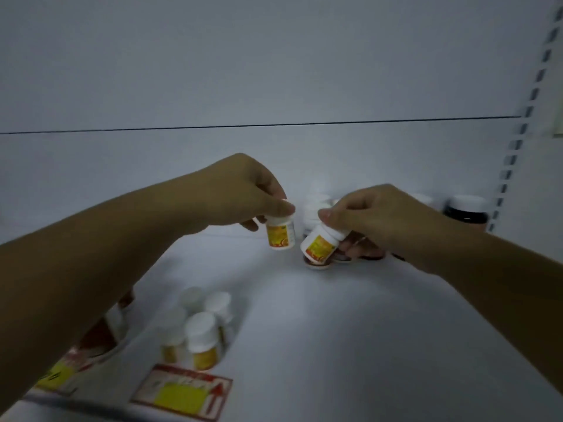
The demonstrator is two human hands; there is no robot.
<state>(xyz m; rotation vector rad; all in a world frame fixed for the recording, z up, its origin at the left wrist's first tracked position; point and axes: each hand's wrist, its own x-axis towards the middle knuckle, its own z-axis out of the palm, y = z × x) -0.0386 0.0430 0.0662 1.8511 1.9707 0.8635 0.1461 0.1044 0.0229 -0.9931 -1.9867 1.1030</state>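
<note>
My left hand [243, 193] pinches the cap of a small white bottle [281, 234] with a yellow and red label, held upright above the white shelf [350, 315]. My right hand [374, 217] grips a second, similar bottle [320, 243] by its cap, tilted to the left, its base just above low brown-rimmed items [316, 264] on the shelf. The two bottles hang close together, almost touching. More bottles behind my right hand are partly hidden.
Several white-capped bottles [201, 327] stand at the shelf front. A red and yellow price tag [182, 394] sits on the front edge, another [58, 376] at left. A dark jar with a white lid [466, 210] stands at back right by the slotted upright [518, 132].
</note>
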